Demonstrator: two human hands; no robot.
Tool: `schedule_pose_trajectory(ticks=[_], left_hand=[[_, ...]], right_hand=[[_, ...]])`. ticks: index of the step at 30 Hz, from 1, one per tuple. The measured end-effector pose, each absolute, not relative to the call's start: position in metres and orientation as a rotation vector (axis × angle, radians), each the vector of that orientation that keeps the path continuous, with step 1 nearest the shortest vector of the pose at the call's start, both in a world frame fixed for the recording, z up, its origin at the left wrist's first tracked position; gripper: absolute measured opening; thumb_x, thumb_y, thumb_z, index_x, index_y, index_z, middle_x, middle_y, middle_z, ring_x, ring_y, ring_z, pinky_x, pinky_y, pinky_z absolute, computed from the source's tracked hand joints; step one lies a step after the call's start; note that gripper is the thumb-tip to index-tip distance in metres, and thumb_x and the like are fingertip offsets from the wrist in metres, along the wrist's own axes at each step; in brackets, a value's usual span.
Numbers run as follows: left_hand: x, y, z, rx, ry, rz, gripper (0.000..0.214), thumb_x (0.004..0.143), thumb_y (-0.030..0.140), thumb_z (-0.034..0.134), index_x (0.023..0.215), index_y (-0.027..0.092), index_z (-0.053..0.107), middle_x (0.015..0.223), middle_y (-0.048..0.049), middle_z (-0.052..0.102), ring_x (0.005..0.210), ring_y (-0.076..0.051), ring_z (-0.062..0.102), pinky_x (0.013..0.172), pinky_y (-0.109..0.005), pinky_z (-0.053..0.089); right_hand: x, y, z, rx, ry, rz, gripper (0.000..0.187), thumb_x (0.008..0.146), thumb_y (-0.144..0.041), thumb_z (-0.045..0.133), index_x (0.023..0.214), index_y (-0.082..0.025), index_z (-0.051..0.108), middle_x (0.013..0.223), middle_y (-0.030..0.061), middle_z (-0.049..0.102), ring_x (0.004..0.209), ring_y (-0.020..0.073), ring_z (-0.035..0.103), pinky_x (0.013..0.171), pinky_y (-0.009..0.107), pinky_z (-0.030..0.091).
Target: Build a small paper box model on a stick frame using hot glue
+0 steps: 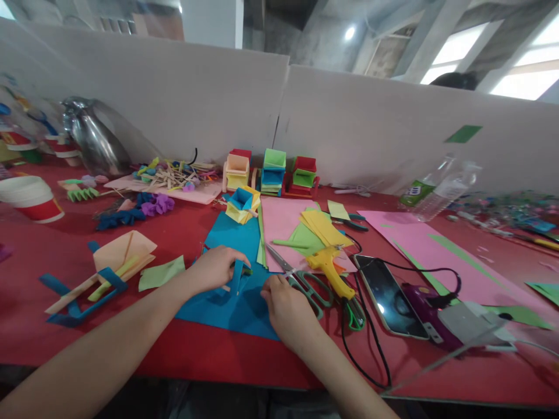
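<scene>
My left hand is closed around a small folded blue paper piece, held over a blue paper sheet. My right hand has its fingers curled together above the sheet's right part; whatever they may pinch is hidden. Just beyond that hand lie scissors with green handles, blades pointing away to the left. A yellow glue gun rests beside them. To the left of my left hand are a green paper piece and a construction of blue strips and peach paper.
Folded paper boxes stand along the white partition. A phone and a purple power strip with cables occupy the right. A metal jug and paper cups stand left. Pink sheets lie ahead.
</scene>
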State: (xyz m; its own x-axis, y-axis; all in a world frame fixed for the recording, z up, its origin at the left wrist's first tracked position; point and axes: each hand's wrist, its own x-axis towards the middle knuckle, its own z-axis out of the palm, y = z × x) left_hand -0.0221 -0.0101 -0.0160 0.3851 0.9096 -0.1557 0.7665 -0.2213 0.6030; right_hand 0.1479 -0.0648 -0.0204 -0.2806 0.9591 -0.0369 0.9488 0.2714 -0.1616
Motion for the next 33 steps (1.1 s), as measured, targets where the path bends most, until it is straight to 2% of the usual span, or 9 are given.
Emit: schedule_pose_trajectory(ticks=[5, 9, 12, 19, 23, 31, 33], left_hand=[[-0.022, -0.01, -0.016, 2.028, 1.436, 0.305, 0.032, 0.072, 0.015, 0.051, 0.099, 0.025, 0.065, 0.1, -0.0032, 0.065, 0.069, -0.015, 0.064, 0.043, -0.014, 0.046], [-0.022, -0.01, -0.017, 2.021, 1.439, 0.313, 0.03, 0.072, 0.017, 0.051, 0.099, 0.024, 0.065, 0.098, -0.0031, 0.066, 0.069, -0.015, 0.064, 0.043, -0.015, 0.047], [-0.022, -0.01, -0.017, 2.015, 1.432, 0.317, 0.029, 0.073, 0.019, 0.052, 0.098, 0.024, 0.065, 0.098, -0.0032, 0.066, 0.067, -0.015, 0.064, 0.043, -0.016, 0.047], [-0.022, -0.01, -0.017, 1.986, 1.444, 0.315, 0.029, 0.074, 0.021, 0.053, 0.101, 0.026, 0.064, 0.098, -0.0033, 0.066, 0.066, -0.015, 0.064, 0.047, -0.018, 0.049], [-0.022, -0.009, -0.018, 1.991, 1.43, 0.314, 0.032, 0.073, 0.017, 0.051, 0.102, 0.025, 0.063, 0.097, -0.0028, 0.066, 0.07, -0.015, 0.064, 0.046, -0.017, 0.049], [-0.022, -0.009, -0.018, 2.011, 1.437, 0.308, 0.036, 0.071, 0.01, 0.05, 0.1, 0.025, 0.064, 0.1, -0.0025, 0.065, 0.073, -0.015, 0.064, 0.047, -0.015, 0.048], [-0.022, -0.009, -0.017, 2.001, 1.432, 0.3, 0.035, 0.071, 0.011, 0.051, 0.101, 0.025, 0.064, 0.099, -0.0026, 0.066, 0.072, -0.015, 0.064, 0.047, -0.016, 0.049]], right_hand=[[0.153, -0.065, -0.02, -1.768, -2.437, 0.266, 0.016, 0.088, -0.019, 0.041, 0.09, -0.018, 0.056, 0.089, 0.0039, 0.06, 0.075, 0.0161, 0.061, 0.056, 0.023, 0.036], [0.153, -0.065, -0.024, -1.768, -2.458, 0.196, 0.017, 0.088, -0.022, 0.04, 0.09, -0.018, 0.057, 0.089, 0.0039, 0.059, 0.073, 0.0149, 0.06, 0.054, 0.023, 0.035], [0.152, -0.066, -0.026, -1.725, -2.492, 0.19, 0.013, 0.086, -0.024, 0.046, 0.092, -0.019, 0.056, 0.092, 0.0042, 0.059, 0.077, 0.0164, 0.06, 0.056, 0.023, 0.038], [0.145, -0.065, -0.029, -1.755, -2.58, 0.1, 0.02, 0.083, -0.008, 0.038, 0.09, -0.013, 0.056, 0.091, 0.009, 0.059, 0.077, 0.0195, 0.059, 0.058, 0.026, 0.039], [0.153, -0.069, -0.021, -1.61, -2.608, 0.326, 0.016, 0.081, -0.007, 0.04, 0.083, -0.015, 0.055, 0.086, 0.0067, 0.059, 0.075, 0.0169, 0.058, 0.06, 0.024, 0.038], [0.164, -0.095, -0.012, -1.359, -1.984, 0.844, 0.015, 0.086, -0.013, 0.033, 0.078, -0.019, 0.045, 0.074, 0.0007, 0.057, 0.069, 0.0114, 0.054, 0.061, 0.02, 0.04], [0.154, -0.113, -0.019, -1.309, -1.96, 0.923, 0.011, 0.084, -0.015, 0.037, 0.077, -0.019, 0.045, 0.07, -0.0008, 0.055, 0.064, 0.0104, 0.053, 0.059, 0.019, 0.04]])
